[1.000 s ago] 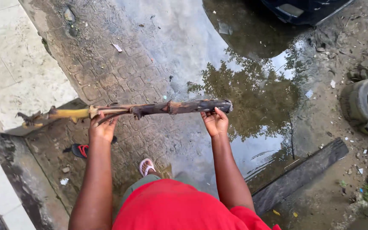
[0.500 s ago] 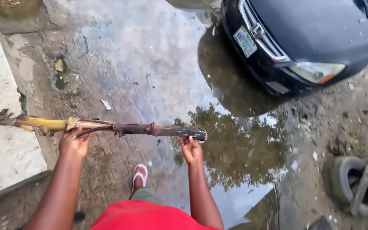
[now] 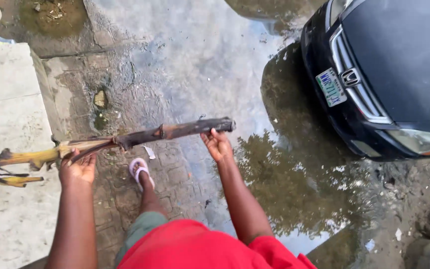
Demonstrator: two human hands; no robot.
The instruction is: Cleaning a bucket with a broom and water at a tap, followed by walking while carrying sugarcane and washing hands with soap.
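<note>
A long stalk runs across the middle left of the frame, slanting up toward the centre; its dark, charred-looking end sits near the centre, its yellow frayed end at the left edge over a pale slab. The left hand grips the stalk from below at the yellow part, fingers curled around it; the right hand holds the dark end, thumb and fingertips pinched on its underside. Both arms rise from the bottom of the frame above a red shirt; a foot in a pink sandal stands on wet paving between the arms. A puddle spreads at the centre right; a black car fills the upper right.
</note>
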